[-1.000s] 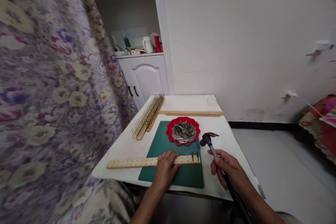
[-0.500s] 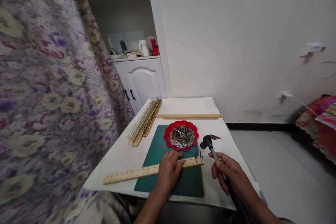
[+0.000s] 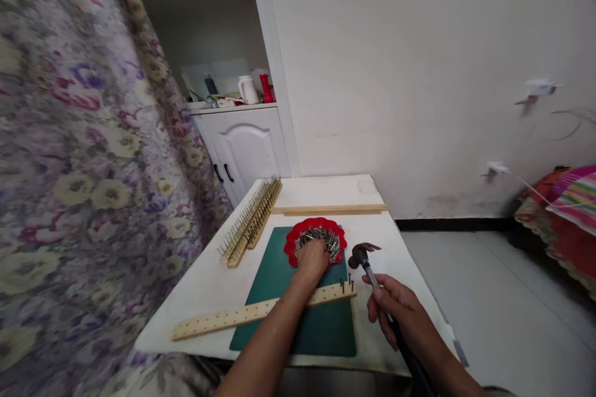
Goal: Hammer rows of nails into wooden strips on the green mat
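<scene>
My left hand [image 3: 313, 258] reaches into a red scalloped bowl [image 3: 290, 242], its fingertips down among a heap of loose nails [image 3: 332, 242]; whether they pinch one is hidden. In my right hand [image 3: 393, 303] is a claw hammer [image 3: 364, 257], gripped by the shaft with its head up, just right of the mat. A pale wooden strip [image 3: 246, 314] with rows of small holes lies slantwise under my left forearm. Several nails [image 3: 343, 286] stand upright at its right end. Beneath the strip and bowl is a green cutting mat [image 3: 321, 336].
Wooden strips full of upright nails [image 3: 251, 220] lie at the table's left side. Bare wooden strips [image 3: 330, 209] lie across the back. A floral curtain [image 3: 107, 186] hangs on the left, beside a white cabinet [image 3: 251, 142]. The wall [image 3: 395, 87] stands behind the table.
My left hand has left the wooden strip and moved forward into the bowl of nails. My right hand still holds the hammer in about the same place. The view has shifted slightly.
</scene>
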The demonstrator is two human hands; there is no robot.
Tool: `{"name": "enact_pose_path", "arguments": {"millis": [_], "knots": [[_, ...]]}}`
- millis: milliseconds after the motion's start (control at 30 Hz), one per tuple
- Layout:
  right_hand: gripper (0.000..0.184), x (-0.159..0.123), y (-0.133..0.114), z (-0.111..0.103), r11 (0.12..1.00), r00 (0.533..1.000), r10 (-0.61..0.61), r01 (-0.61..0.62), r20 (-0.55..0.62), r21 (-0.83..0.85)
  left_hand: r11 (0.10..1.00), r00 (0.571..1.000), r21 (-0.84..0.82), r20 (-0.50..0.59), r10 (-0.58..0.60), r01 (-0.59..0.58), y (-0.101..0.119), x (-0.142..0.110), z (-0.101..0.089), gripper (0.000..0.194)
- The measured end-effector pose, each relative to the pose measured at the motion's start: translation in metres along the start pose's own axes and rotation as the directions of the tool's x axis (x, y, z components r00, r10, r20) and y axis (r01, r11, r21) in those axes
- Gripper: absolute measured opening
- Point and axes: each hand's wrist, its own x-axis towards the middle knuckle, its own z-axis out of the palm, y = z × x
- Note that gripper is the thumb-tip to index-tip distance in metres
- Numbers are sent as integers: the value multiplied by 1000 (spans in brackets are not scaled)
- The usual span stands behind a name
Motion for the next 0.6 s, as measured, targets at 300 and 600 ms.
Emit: {"name": "enact_pose_path", "arguments": {"millis": [300,600], "knots": [[38,3,-3,6,1000,1000,8,-8,23,-3,1000,1000,25,-30,-5,6,-10,-12,-8,17],[36,6,1,6,999,999,-15,16,33,-28,916,955,-338,-268,125,-215,-24,-53,-7,9]]}}
